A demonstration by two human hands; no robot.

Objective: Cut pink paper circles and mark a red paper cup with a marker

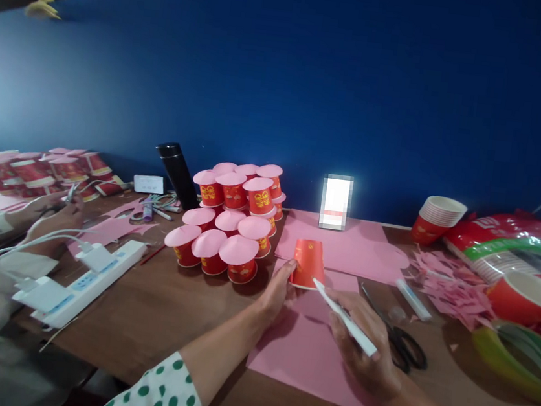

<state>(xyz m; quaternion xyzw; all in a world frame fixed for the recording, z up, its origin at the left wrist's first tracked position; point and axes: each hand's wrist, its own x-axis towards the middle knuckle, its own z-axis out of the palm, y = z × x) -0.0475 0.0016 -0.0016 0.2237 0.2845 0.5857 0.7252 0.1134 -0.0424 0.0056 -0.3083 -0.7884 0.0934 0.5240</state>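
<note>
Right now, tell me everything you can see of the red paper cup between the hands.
The red paper cup stands upside down, base up and white rim down, on a pink paper sheet. Gold print marks its tapered wall. The left hand grips its left side near the rim; the right hand holds a white pen whose tip meets the rim on the right.

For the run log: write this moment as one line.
left hand: holds upside-down red cup on pink paper | right hand: holds white pen, tip at cup rim | nearby: scissors, stack of lidded cups
</note>
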